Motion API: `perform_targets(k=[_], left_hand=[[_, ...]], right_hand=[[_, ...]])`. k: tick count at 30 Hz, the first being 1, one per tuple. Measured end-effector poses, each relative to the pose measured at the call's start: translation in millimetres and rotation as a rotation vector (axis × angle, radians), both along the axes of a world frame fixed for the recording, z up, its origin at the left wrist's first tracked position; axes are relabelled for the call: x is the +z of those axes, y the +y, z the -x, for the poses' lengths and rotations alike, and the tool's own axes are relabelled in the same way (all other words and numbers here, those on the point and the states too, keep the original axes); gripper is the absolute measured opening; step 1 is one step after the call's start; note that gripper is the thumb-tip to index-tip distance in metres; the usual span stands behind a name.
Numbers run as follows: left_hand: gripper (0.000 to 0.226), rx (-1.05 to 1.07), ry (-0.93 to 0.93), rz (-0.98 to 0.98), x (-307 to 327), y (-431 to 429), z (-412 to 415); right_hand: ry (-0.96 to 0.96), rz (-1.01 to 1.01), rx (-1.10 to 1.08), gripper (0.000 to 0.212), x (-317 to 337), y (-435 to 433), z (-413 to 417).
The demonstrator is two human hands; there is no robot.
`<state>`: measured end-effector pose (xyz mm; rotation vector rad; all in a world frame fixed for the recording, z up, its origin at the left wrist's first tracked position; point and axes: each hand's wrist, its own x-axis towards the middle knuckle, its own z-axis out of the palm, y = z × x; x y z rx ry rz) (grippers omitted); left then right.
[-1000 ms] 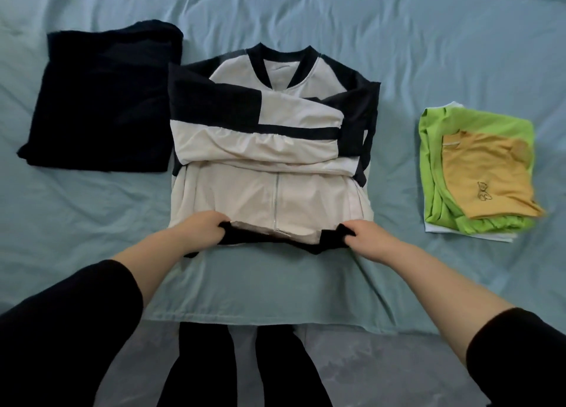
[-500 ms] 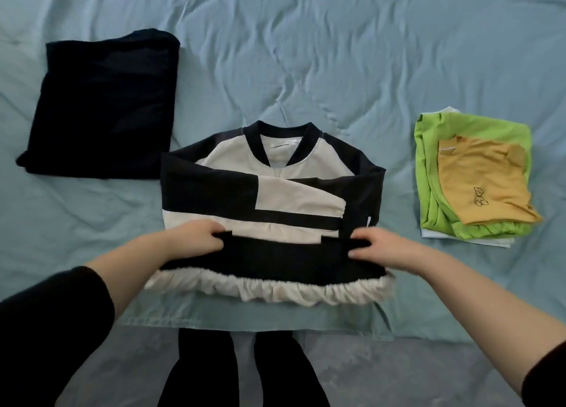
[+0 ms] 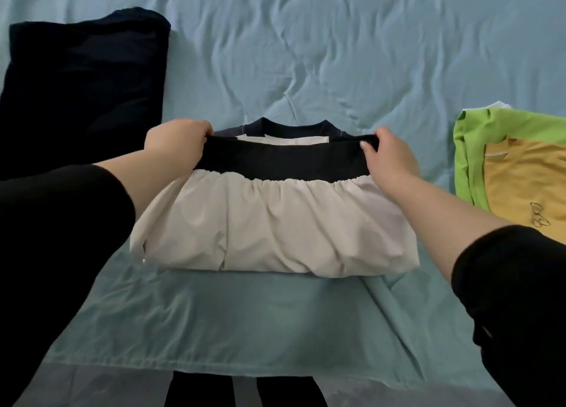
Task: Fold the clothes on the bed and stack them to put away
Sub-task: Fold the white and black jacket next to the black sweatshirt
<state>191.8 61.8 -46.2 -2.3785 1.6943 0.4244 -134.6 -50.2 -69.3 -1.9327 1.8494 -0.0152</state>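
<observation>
A cream and navy jacket (image 3: 275, 222) lies folded in half on the light blue bed sheet (image 3: 306, 54). Its navy hem band (image 3: 284, 158) sits up by the navy collar (image 3: 291, 126). My left hand (image 3: 176, 141) grips the band's left end. My right hand (image 3: 389, 153) grips its right end. A folded dark navy garment (image 3: 82, 85) lies at the far left. At the right edge is a pile with a folded yellow shirt (image 3: 526, 180) on a folded lime green shirt (image 3: 471, 149).
A bit of white cloth (image 3: 499, 104) shows under the green shirt. The bed's front edge (image 3: 275, 373) runs across the bottom, with grey floor (image 3: 98, 388) and my dark trouser legs (image 3: 199, 389) below it. Wrinkled bare sheet spreads behind the jacket.
Both hands have carried the jacket's hem away from me and up to the collar, folding the jacket in half. The camera has come closer.
</observation>
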Motion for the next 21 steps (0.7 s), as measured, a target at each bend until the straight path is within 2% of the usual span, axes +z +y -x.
perform_targets(k=[2, 4, 6, 8, 9, 11, 12, 14, 16, 18, 21], left_hand=[[0.035, -0.009, -0.015, 0.005, -13, 0, 6], [0.043, 0.066, -0.004, 0.129, -20, 5, 17], [0.045, 0.185, 0.077, 0.336, -20, 21, 52], [0.047, 0.098, 0.141, 0.429, -19, 44, 101], [0.05, -0.01, 0.152, 0.38, -22, 57, 118], [0.057, -0.252, 0.047, 0.141, -40, 77, 112], [0.059, -0.304, 0.009, 0.045, -52, 81, 92], [0.061, -0.317, 0.028, 0.021, -72, 76, 46], [0.059, -0.32, -0.011, 0.022, -76, 64, 24], [0.057, -0.299, 0.037, 0.0, -68, 57, 34], [0.058, -0.319, 0.018, 0.078, -50, 62, 63]], right_hand=[[0.097, 0.033, 0.021, 0.023, -9, 4, -5], [0.15, 0.178, 0.048, 0.039, -11, 19, -9], [0.042, 0.336, 0.11, 0.047, -8, 56, -25], [-0.054, 0.382, 0.32, 0.049, -6, 103, -51], [-0.048, 0.353, 0.466, 0.05, -9, 122, -60], [0.139, 0.254, 0.756, 0.05, -24, 129, -53], [0.203, 0.166, 0.795, 0.05, -35, 115, -39], [0.157, 0.044, 0.655, 0.051, -53, 75, -4], [0.205, 0.067, 0.53, 0.054, -55, 47, 17], [0.312, 0.091, 0.479, 0.058, -54, 53, 11], [0.329, 0.104, 0.44, 0.065, -40, 92, -19]])
